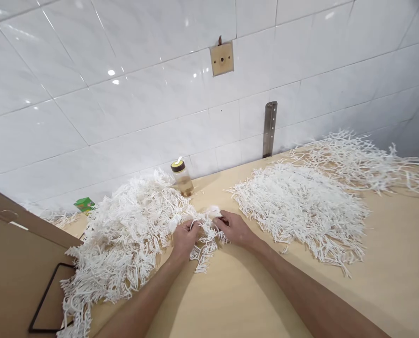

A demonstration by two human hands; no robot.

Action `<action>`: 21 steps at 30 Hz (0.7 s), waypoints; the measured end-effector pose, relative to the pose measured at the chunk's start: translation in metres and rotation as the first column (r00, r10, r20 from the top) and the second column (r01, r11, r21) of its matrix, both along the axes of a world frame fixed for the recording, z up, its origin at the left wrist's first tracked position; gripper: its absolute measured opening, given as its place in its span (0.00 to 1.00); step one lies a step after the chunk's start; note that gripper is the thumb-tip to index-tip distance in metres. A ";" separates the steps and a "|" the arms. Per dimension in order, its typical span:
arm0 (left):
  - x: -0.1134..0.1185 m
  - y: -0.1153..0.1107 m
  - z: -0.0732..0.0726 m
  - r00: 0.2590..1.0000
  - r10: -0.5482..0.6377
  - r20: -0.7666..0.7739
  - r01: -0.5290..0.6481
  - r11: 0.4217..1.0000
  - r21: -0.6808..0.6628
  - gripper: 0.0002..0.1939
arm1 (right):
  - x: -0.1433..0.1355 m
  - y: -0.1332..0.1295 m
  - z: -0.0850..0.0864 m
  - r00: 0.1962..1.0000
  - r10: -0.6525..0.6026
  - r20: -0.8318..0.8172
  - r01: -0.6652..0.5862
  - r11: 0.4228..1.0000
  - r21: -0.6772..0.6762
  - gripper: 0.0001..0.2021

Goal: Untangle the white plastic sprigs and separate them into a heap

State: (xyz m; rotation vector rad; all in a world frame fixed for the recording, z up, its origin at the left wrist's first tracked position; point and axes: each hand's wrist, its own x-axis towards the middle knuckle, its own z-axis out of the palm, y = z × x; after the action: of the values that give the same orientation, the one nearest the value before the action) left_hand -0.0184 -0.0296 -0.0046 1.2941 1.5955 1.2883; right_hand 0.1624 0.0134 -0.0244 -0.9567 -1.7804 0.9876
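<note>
At lower centre, both hands' [209, 231] curled fingers [195, 227] pinched a white, fringed, stringy strand [205, 244] above the pale wooden table [209, 300].

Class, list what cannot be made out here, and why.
All in the head view:
- Left hand, right hand: some fingertips, hidden among white strands.
- Green packet: print, too small.
- Cardboard: far side, cut off by left edge.
- Jar: contents, too blurred to name.
</note>
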 end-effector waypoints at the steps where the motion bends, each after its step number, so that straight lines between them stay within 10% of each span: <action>1: 0.002 0.003 0.001 1.000 0.012 -0.013 -0.012 1.000 -0.026 0.20 | 0.000 0.000 0.001 1.000 -0.011 -0.020 0.011 1.000 -0.010 0.12; 11: 0.009 0.026 0.004 0.985 0.121 -0.122 -0.105 0.986 0.128 0.23 | 0.009 -0.005 0.008 0.994 0.075 -0.077 -0.088 0.979 -0.182 0.12; 21: 0.014 0.018 0.009 0.984 -0.007 -0.175 0.038 0.984 0.175 0.24 | 0.020 0.002 0.007 0.983 -0.162 -0.083 0.138 0.961 -0.239 0.10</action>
State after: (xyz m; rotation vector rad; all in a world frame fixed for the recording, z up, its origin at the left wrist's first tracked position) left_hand -0.0043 -0.0120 0.0039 1.5683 1.6072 1.3604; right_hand 0.1825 0.0152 -0.0169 -1.1477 -1.5062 1.1439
